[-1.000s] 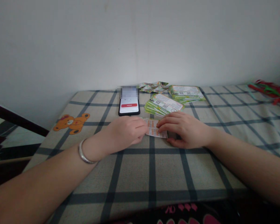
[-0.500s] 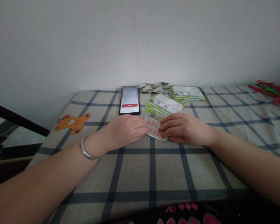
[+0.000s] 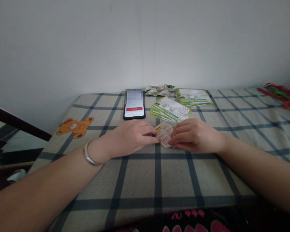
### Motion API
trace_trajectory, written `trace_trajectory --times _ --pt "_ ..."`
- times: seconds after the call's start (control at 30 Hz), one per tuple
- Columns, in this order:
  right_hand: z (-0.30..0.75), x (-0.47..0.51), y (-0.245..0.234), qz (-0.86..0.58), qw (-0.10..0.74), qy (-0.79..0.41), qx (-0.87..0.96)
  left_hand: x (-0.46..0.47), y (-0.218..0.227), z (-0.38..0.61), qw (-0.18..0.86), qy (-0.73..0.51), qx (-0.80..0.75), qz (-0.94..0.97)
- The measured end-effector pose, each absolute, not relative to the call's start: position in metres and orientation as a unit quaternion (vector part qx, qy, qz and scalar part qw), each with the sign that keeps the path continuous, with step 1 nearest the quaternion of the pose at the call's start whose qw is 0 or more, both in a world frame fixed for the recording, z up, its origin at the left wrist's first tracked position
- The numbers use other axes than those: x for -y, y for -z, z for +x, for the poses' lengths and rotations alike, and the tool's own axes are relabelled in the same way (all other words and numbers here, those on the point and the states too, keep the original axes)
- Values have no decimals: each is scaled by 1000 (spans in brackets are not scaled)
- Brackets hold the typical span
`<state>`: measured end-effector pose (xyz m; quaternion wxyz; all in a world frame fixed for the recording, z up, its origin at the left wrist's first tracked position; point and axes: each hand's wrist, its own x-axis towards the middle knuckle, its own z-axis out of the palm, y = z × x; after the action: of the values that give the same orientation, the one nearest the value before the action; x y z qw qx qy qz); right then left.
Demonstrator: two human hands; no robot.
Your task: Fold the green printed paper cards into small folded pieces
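A small orange and white card (image 3: 164, 133) lies tilted on the checked tablecloth (image 3: 157, 180), held between both hands. My left hand (image 3: 130, 135), with a silver bangle on its wrist, curls its fingers and pinches the card's left edge. My right hand (image 3: 195, 134) grips the card's right edge with its fingers pressed together. Just beyond the hands lie two stacks of green and white cards (image 3: 171, 109), (image 3: 192, 95).
A black phone (image 3: 134, 108) with a lit screen lies face up behind my left hand. Torn green scraps (image 3: 159, 90) sit by the wall. Red and green ribbons (image 3: 280, 95) lie at the far right. An orange bear print (image 3: 74, 125) marks the cloth's left side.
The card has been turned and lifted at an angle between the hands. Both hands have drawn slightly closer together around it.
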<state>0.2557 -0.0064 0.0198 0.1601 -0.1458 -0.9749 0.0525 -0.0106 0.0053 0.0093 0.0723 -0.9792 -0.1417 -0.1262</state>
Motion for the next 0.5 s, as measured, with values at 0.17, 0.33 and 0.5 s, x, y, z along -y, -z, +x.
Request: trace_trajectory --times 0.17,0.33,0.5 --pt "257 6 -19 -152 154 -106 971 -3 -10 -9 46 116 151 -981" --pt "257 6 -20 -157 171 -149 961 -1 -12 -7 30 123 153 -980" --pt "259 6 -18 -175 183 -191 949 1 -13 -5 35 141 160 -976"
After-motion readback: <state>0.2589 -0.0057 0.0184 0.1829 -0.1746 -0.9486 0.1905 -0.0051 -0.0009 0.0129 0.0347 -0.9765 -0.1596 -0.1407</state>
